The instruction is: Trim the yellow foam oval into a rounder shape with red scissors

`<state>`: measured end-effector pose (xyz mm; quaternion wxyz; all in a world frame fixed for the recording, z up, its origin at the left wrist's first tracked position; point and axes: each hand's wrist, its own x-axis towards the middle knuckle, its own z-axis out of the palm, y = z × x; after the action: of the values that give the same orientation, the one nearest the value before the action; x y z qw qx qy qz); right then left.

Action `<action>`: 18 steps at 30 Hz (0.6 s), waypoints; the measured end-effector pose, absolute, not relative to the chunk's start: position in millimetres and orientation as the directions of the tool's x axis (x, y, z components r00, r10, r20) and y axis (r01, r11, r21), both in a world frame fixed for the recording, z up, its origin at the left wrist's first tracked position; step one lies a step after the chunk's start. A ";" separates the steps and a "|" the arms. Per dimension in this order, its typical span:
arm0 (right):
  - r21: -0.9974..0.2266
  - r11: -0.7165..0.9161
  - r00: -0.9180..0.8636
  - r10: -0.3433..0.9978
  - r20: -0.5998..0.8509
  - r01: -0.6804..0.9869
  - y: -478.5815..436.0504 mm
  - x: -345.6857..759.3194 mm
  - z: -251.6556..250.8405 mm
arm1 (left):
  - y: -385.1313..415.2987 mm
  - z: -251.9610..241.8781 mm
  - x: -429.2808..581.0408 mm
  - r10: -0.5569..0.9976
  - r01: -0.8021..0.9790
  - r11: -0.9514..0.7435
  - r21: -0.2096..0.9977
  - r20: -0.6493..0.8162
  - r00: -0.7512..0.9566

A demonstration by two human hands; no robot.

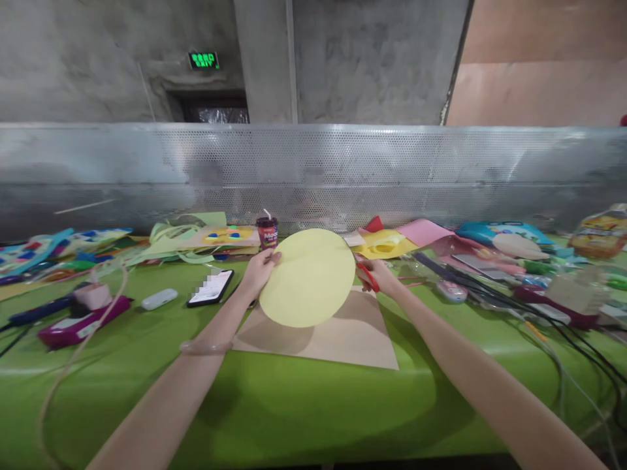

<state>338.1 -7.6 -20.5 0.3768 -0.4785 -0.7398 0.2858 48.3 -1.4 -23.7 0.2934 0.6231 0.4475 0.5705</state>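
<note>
A round pale-yellow sheet of paper (pixel 308 277) is held up over the table, tilted toward me. My left hand (pixel 262 269) pinches its left edge between thumb and fingers. At the right edge, my right hand (pixel 379 277) is closed around the red handles of a pair of scissors (pixel 368 277); the blades are mostly hidden beside the paper's rim. Beneath the disc lies a beige rectangular sheet (pixel 337 346), partly covered and shaded by it.
Behind stands a dark drink cup (pixel 267 234) with a straw. To the left lie a phone (pixel 210 288), a white case (pixel 159 299) and a purple power strip (pixel 81 326). Coloured paper scraps (pixel 386 243), black cables (pixel 529 307) and a bottle (pixel 598 232) crowd the right. A perforated metal panel (pixel 313 156) rises behind.
</note>
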 end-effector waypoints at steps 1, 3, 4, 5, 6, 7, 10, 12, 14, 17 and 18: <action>-0.784 0.380 -0.263 0.923 0.282 0.491 -7.8 338.2 -20.1 | -1.6 -23.6 48.4 0.894 0.223 -0.426 0.877 0.446 -0.045; -0.781 0.383 -0.268 0.921 0.282 0.493 -7.3 338.8 -20.1 | -2.3 -23.0 48.8 0.897 0.227 -0.423 0.877 0.441 -0.036; -0.778 0.383 -0.267 0.921 0.283 0.499 -6.7 339.4 -20.3 | -2.7 -22.6 48.9 0.898 0.229 -0.421 0.878 0.439 -0.035; -0.773 0.383 -0.266 0.922 0.282 0.507 -5.9 340.2 -20.6 | -3.1 -22.1 48.9 0.899 0.231 -0.419 0.878 0.437 -0.035; -0.765 0.382 -0.268 0.922 0.279 0.518 -5.1 341.0 -21.0 | -3.5 -21.8 48.9 0.900 0.233 -0.416 0.879 0.436 -0.035; -0.757 0.382 -0.272 0.922 0.275 0.530 -4.4 342.0 -21.2 | -3.7 -21.5 48.9 0.900 0.236 -0.415 0.879 0.434 -0.033; -0.733 0.386 -0.283 0.921 0.268 0.560 -3.7 344.4 -20.8 | -3.1 -22.0 48.4 0.898 0.244 -0.422 0.873 0.439 -0.021; -0.727 0.388 -0.284 0.920 0.270 0.567 -4.0 345.3 -20.1 | -1.7 -23.3 47.8 0.894 0.253 -0.430 0.867 0.448 -0.018; -0.727 0.386 -0.280 0.921 0.270 0.569 -4.1 345.6 -20.0 | -0.4 -24.7 47.0 0.892 0.260 -0.434 0.863 0.453 -0.013; -0.729 0.377 -0.269 0.925 0.267 0.571 -2.6 346.1 -21.0 | -0.2 -25.6 46.3 0.895 0.265 -0.431 0.863 0.446 0.003; -0.730 0.375 -0.267 0.926 0.267 0.571 -2.0 346.3 -21.3 | -0.7 -25.5 46.4 0.896 0.267 -0.429 0.863 0.443 0.008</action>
<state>346.3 -2.0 -21.3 0.3462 -0.4968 -0.7535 0.2560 46.4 -0.7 -25.5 0.2900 0.6480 0.4489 0.5427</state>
